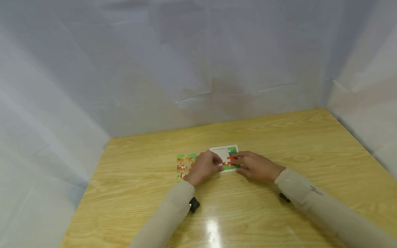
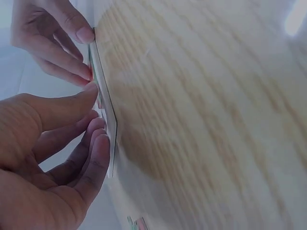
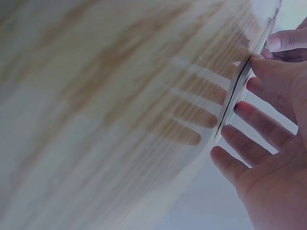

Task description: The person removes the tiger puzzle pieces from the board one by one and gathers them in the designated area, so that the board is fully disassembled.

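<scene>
A jigsaw tray [image 1: 219,152] with a white border lies on the table, its right side and lower edge filled with green and red-orange pieces. Over its left part, my left hand [image 1: 204,167] pinches a small puzzle piece [image 1: 221,164] between thumb and curled fingers, mostly hidden by them. In the left wrist view these fingertips are right at the tray's surface. My right hand [image 1: 256,166] rests on the tray's right side, fingers spread and fairly straight, thumb by the near corner. The right wrist view shows its fingertips along the tray's edge.
Left of the tray, several puzzle pieces [image 1: 182,167] with an orange animal face and green corners lie grouped, partly behind my left hand and wrist. The wooden table [image 1: 139,165] meets white sheeting [image 1: 161,86] at its back and sides.
</scene>
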A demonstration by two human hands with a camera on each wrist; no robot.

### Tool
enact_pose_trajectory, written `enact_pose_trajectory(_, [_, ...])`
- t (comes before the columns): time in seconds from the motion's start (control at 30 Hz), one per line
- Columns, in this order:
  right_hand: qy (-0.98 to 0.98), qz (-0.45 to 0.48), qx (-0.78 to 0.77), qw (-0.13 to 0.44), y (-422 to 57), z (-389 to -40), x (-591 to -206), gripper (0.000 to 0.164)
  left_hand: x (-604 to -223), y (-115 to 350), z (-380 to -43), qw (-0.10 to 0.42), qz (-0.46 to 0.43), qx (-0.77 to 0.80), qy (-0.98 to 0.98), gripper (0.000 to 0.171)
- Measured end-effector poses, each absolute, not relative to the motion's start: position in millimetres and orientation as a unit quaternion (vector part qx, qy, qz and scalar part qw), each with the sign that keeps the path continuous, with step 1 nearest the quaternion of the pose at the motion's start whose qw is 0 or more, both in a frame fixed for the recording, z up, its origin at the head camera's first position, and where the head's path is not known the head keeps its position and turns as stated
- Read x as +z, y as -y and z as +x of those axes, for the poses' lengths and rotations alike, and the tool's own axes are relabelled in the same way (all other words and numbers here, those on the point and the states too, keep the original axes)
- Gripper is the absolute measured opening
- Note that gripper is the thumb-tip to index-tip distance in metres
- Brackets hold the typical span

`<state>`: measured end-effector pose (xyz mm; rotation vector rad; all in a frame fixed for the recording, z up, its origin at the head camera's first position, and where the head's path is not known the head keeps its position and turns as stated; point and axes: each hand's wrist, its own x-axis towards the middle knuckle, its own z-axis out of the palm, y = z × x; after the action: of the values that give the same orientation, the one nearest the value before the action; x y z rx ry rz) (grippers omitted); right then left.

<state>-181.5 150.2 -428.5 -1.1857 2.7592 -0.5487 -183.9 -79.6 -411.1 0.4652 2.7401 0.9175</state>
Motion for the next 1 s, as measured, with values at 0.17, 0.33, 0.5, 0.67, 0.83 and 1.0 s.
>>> enact_pose_trajectory(0.17, [-0.902, -0.392, -0.177, 0.035, -152.7, -179.6, -426.5, 0.038, -414.4, 76.2, -185.5, 0.11, 0.162, 0.32, -0.927, 0.017])
enact_pose_trajectory(0.33, [-0.902, -0.394, -0.176, 0.028, -157.4, -178.5, -425.9, 0.037, -415.7, 75.3, -188.2, 0.11, 0.165, 0.324, -0.925, 0.013])
enact_pose_trajectory(0.5, [-0.893, -0.403, -0.201, 0.026, -162.0, -177.9, -427.5, 0.028, -416.0, 74.9, -188.4, 0.107, 0.164, 0.321, -0.927, 0.009])
enact_pose_trajectory(0.67, [-0.89, -0.403, -0.211, 0.029, -163.9, -178.2, -429.7, 0.027, -414.2, 74.2, -187.1, 0.104, 0.167, 0.323, -0.926, 0.008])
enact_pose_trajectory(0.83, [-0.889, -0.405, -0.211, 0.024, -163.1, -178.5, -430.3, 0.026, -413.9, 73.1, -186.8, 0.103, 0.167, 0.325, -0.925, 0.008])
enact_pose_trajectory(1.0, [-0.887, -0.413, -0.206, 0.011, -162.2, -178.2, -429.7, 0.024, -414.7, 72.5, -187.1, 0.098, 0.168, 0.326, -0.925, 0.009])
